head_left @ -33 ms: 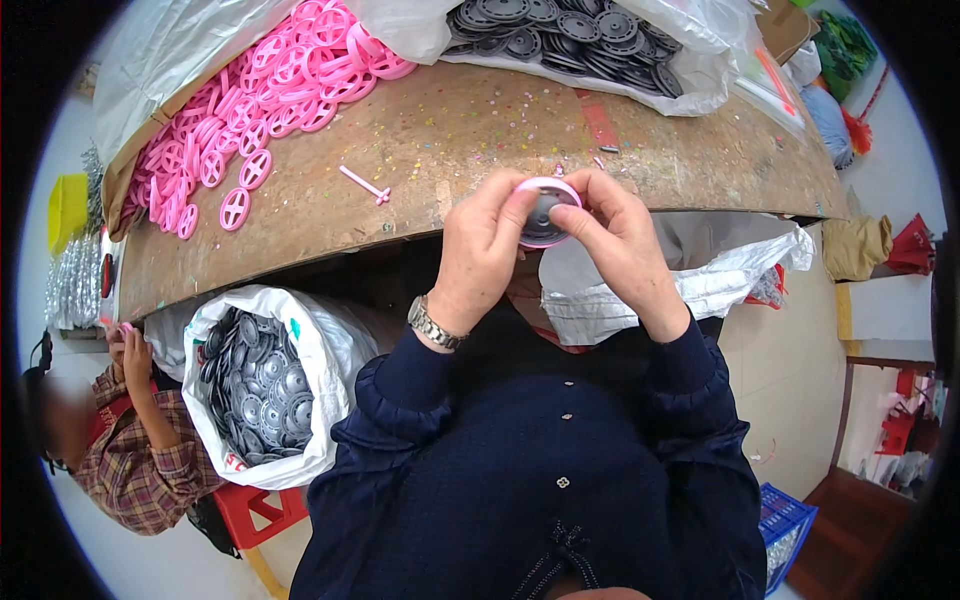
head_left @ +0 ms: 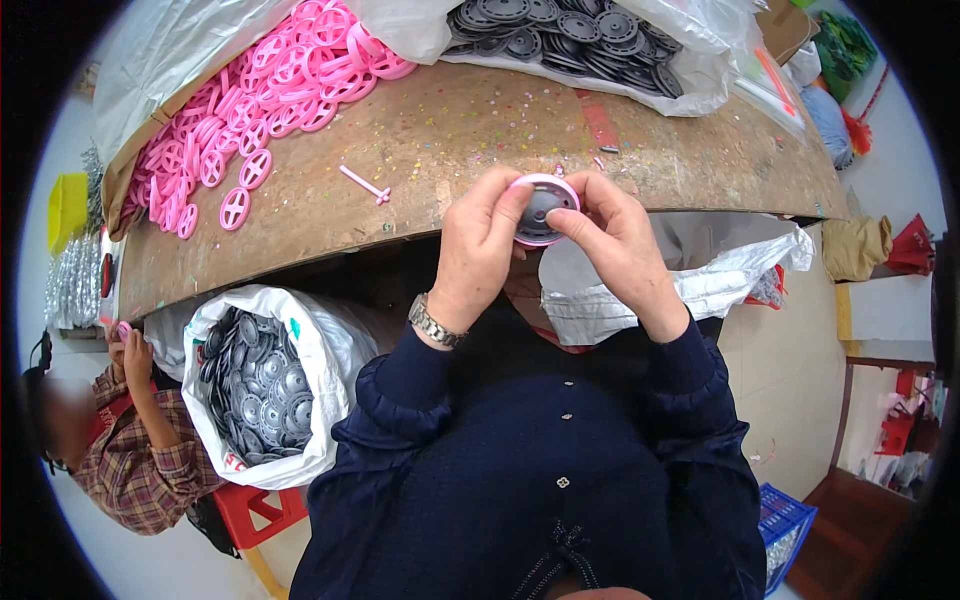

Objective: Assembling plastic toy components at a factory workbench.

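Observation:
Just off the table's front edge, both hands grip a small pink plastic wheel with a dark grey disc (head_left: 538, 208) set inside its rim. My left hand (head_left: 478, 235) pinches the wheel's left side, thumb on the rim and disc. My right hand (head_left: 622, 240) holds the right side, its thumb pressed on the disc's face. The fingers behind the wheel are mostly hidden. A heap of pink spoked wheels (head_left: 290, 75) lies on the table to the left. Grey discs (head_left: 590, 35) are piled on white plastic at the back, and more grey discs (head_left: 265, 385) fill a white sack (head_left: 325, 400) at my left.
The worn wooden table (head_left: 440, 130) carries a loose pink rod (head_left: 364, 184) and coloured specks. At left a person in a checked shirt (head_left: 150, 460) handles a pink piece beside a red stool (head_left: 262, 512). A blue crate (head_left: 785, 530) stands low right; white sheeting (head_left: 690, 285) hangs below the table edge.
The wheel has turned slightly so more of the disc's face shows. My left hand and right thumb have shifted a little to the left.

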A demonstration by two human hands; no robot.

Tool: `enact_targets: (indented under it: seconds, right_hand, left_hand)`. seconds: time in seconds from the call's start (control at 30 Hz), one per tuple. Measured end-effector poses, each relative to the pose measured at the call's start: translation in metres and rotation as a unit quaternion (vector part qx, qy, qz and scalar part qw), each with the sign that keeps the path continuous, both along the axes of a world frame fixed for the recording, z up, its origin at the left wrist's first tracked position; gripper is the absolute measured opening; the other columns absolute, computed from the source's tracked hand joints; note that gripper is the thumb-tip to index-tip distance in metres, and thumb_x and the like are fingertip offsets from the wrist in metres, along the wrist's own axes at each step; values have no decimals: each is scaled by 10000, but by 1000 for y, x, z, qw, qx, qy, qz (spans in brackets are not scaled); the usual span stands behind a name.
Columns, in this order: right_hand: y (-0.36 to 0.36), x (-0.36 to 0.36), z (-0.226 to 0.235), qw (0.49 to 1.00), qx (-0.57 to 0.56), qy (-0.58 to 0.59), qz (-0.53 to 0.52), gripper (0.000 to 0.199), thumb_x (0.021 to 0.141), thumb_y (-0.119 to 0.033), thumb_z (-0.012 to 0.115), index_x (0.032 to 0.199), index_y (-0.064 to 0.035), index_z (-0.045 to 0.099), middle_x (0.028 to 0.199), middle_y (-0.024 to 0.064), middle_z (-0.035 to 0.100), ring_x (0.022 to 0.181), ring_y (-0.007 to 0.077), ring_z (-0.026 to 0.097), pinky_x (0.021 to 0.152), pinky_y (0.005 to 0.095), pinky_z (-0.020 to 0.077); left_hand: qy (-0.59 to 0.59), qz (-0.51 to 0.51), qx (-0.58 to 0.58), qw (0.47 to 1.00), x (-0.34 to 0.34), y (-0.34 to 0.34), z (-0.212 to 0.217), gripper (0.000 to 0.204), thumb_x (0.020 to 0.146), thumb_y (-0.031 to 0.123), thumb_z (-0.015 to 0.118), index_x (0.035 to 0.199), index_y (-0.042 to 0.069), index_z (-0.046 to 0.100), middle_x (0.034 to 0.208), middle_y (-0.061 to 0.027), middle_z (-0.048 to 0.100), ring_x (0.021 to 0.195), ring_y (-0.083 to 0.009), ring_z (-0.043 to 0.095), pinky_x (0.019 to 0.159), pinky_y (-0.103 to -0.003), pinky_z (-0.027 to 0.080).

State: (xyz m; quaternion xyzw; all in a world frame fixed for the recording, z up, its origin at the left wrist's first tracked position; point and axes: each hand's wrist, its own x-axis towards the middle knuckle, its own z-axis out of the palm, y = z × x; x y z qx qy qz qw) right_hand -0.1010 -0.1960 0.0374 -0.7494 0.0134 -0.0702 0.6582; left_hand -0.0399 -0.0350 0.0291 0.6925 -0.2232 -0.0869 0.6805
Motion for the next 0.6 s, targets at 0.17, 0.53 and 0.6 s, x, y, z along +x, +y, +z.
enact_targets:
  seconds: [0.17, 0.53, 0.6]
  right_hand:
    - [0, -1, -9, 999, -35, -16, -12, 115, 950, -62, 608, 1036, 14, 608, 924, 1, 630, 856, 61, 576, 778, 221, 471]
    - [-1, 4, -8, 999, 36, -24, 9, 233, 929, -25, 612, 1157, 3, 571, 1019, 21, 632, 934, 80, 596, 820, 236, 481]
    - [1, 1, -10, 999, 23, -37, 6, 273, 926, -13, 609, 1193, 6, 555, 1047, 27, 629, 963, 88, 598, 841, 242, 484]
  left_hand:
    - [-4, 0, -20, 1000, -2, -1, -10, 208, 1029, 195, 526, 1000, 10, 617, 765, -39, 621, 598, -75, 584, 494, -234, 461]
    - [36, -102, 36, 993, 2, 9, 2, 417, 957, 25, 577, 1348, 19, 433, 1013, -82, 618, 685, -110, 637, 566, -237, 537]
    - [30, -98, 32, 994, -1, 9, 2, 421, 954, 17, 577, 1351, 20, 436, 1009, -81, 618, 675, -105, 632, 559, -235, 534]
